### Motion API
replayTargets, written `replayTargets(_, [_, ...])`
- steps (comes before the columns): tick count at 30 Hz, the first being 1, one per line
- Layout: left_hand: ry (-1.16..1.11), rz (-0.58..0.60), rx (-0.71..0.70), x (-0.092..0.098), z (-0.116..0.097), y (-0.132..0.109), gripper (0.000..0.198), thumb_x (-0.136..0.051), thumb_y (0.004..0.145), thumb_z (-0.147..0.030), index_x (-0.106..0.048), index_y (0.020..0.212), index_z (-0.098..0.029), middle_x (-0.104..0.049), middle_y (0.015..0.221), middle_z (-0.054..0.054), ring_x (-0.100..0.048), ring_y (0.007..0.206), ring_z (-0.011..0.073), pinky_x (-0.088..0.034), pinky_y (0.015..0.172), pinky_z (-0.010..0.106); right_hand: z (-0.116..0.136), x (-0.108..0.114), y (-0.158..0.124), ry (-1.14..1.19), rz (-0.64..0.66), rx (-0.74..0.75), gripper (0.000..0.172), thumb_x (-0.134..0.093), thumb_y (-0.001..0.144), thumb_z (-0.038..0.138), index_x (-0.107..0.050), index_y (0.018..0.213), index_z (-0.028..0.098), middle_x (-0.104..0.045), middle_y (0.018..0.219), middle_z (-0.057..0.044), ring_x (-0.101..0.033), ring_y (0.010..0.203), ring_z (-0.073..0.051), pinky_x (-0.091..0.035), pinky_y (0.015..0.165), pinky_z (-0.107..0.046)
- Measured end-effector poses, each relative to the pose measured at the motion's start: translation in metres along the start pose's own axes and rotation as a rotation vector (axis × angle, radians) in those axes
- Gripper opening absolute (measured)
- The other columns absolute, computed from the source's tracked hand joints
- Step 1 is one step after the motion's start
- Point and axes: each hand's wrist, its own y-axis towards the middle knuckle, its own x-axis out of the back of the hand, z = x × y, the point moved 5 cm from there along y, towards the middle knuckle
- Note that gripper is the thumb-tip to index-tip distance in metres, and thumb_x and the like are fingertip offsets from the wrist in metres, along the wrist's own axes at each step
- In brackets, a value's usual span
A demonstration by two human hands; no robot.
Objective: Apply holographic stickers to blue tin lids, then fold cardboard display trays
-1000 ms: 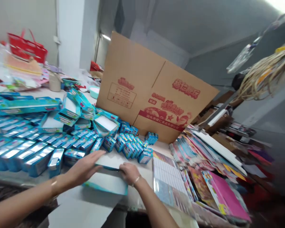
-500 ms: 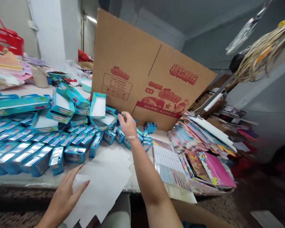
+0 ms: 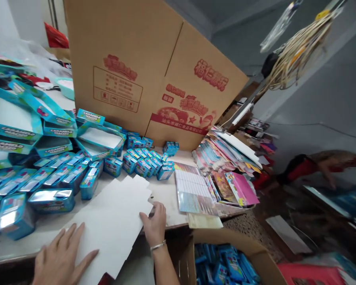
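Even, soft daylight from the upper left; glare flashes off the foil packs (image 3: 50,194); the right edge smears with motion blur, and wide-angle bending warps the cardboard box (image 3: 142,59).
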Motion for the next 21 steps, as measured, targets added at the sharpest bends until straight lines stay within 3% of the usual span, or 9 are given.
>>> replayTargets(3, [-0.151, -0.027, -0.027, 0.015, -0.001, 0.027, 0.085, -0.043, 0.083, -0.066, -0.044, 0.143, -0.005, -0.057, 0.135, 0.026, -0.053, 0.122, 0.0437, -0.037, 0.105, 0.060, -0.006, 0.004, 0.015, 0.318, -0.030, -0.011, 0.025, -0.059, 0.084, 0.030, -0.055, 0.107, 0.019, -0.062, 0.080, 0.000, -0.059, 0.073, -0.019, -0.048, 0.069, -0.028])
replayTargets(5, [-0.256, -0.089, -0.055, 0.026, -0.007, 0.053, 0.086, -0.044, 0.084, -0.068, -0.039, 0.146, -0.008, -0.053, 0.139, 0.024, -0.049, 0.128, 0.0403, -0.038, 0.108, 0.053, -0.010, 0.006, 0.025, 0.375, -0.035, -0.006, 0.033, -0.054, 0.088, 0.031, -0.054, 0.119, 0.018, -0.056, 0.072, 0.003, -0.056, 0.064, -0.016, -0.045, 0.062, -0.026])
replayTargets(8, [-0.317, -0.100, -0.090, 0.026, -0.020, 0.089, 0.083, -0.046, 0.083, -0.069, -0.040, 0.144, -0.013, -0.054, 0.140, 0.021, -0.049, 0.131, 0.0376, -0.037, 0.110, 0.050, -0.013, 0.005, 0.036, 0.230, -0.012, 0.041, 0.044, -0.053, 0.089, 0.028, -0.053, 0.131, 0.017, -0.060, 0.078, 0.000, -0.060, 0.071, -0.019, -0.047, 0.068, -0.028])
replayTargets(10, [-0.291, -0.037, -0.117, 0.009, -0.030, 0.101, 0.087, -0.048, 0.081, -0.069, -0.039, 0.145, -0.010, -0.052, 0.143, 0.022, -0.047, 0.133, 0.0384, -0.036, 0.111, 0.050, -0.014, 0.002, 0.040, 0.109, 0.026, 0.087, 0.044, -0.054, 0.087, 0.023, -0.054, 0.131, 0.017, -0.067, 0.095, -0.006, -0.064, 0.088, -0.023, -0.049, 0.081, -0.033])
replayTargets(14, [-0.129, 0.050, -0.111, -0.039, -0.040, 0.091, 0.105, -0.051, 0.073, -0.070, -0.033, 0.146, 0.003, -0.037, 0.152, 0.033, -0.032, 0.143, 0.0461, -0.027, 0.114, 0.056, -0.016, -0.005, 0.043, -0.049, 0.072, 0.117, 0.039, -0.059, 0.082, 0.020, -0.061, 0.121, 0.020, -0.064, 0.113, -0.012, -0.057, 0.111, -0.030, -0.045, 0.098, -0.043])
replayTargets(16, [-0.106, 0.023, -0.094, -0.054, -0.042, 0.081, 0.107, -0.051, 0.073, -0.070, -0.033, 0.146, 0.005, -0.033, 0.153, 0.035, -0.026, 0.145, 0.0473, -0.024, 0.115, 0.058, -0.015, -0.006, 0.045, 0.088, 0.058, 0.078, 0.033, -0.064, 0.076, 0.019, -0.063, 0.109, 0.021, -0.061, 0.114, -0.013, -0.052, 0.115, -0.031, -0.042, 0.101, -0.046])
replayTargets(18, [-0.167, -0.016, -0.091, -0.055, -0.045, 0.076, 0.106, -0.053, 0.073, -0.069, -0.031, 0.147, 0.003, -0.031, 0.155, 0.034, -0.025, 0.146, 0.0462, -0.023, 0.116, 0.058, -0.013, -0.007, 0.050, 0.333, 0.047, 0.022, 0.026, -0.065, 0.071, 0.019, -0.060, 0.097, 0.021, -0.061, 0.109, -0.011, -0.053, 0.111, -0.031, -0.043, 0.099, -0.046])
replayTargets(21, [-0.394, -0.054, 0.033, -0.030, -0.044, 0.084, 0.107, -0.058, 0.073, -0.066, -0.025, 0.151, -0.002, -0.032, 0.156, 0.031, -0.029, 0.145, 0.0438, -0.026, 0.117, 0.058, -0.006, -0.005, 0.062, 0.574, 0.114, -0.018, 0.020, -0.060, 0.077, 0.027, -0.051, 0.094, 0.022, -0.063, 0.090, -0.004, -0.061, 0.087, -0.024, -0.052, 0.079, -0.038])
